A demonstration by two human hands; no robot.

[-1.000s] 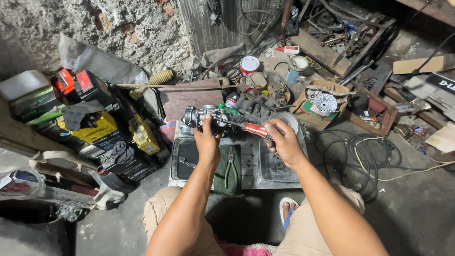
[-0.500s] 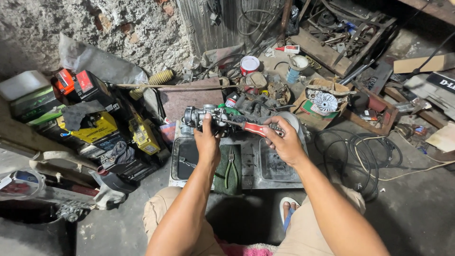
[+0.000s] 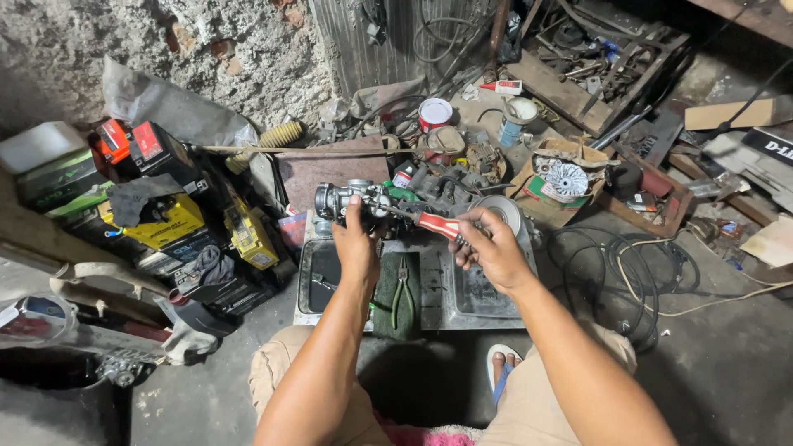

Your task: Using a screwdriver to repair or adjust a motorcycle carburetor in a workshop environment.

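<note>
left hand [image 3: 357, 246] is wrapped around a small grey metal carburetor [image 3: 343, 199], holding it up just above the far edge of the metal tray [image 3: 434, 285] that sits on the floor in front of the knees. right hand [image 3: 489, 248] has its fingers closed round the red handle of a screwdriver [image 3: 429, 221], and the shaft runs leftward to the carburetor body, tip touching it or right at it, can't tell exactly which spot.

the tray has two shallow compartments, one at its left edge and one at its right edge, with a flat strip in the middle. a pair of green-handled pliers [image 3: 401, 296] lies on a dark green cloth on that middle strip, handles pointing toward the near edge. something small and metal sits in the left compartment, too dark to make out.

past the tray's far edge there's a pile of greasy engine parts, a red and white tin can [image 3: 434, 114] further back, and a cardboard box holding a round finned metal part [image 3: 567, 178] off toward the far right. left of the tray is a stack of batteries, yellow, black and red ones [image 3: 165, 216]. black cable coils [image 3: 628, 264] lie on the concrete just right of the tray. a foot in a blue-strapped sandal [image 3: 500, 367] shows below the tray's near edge.
</note>
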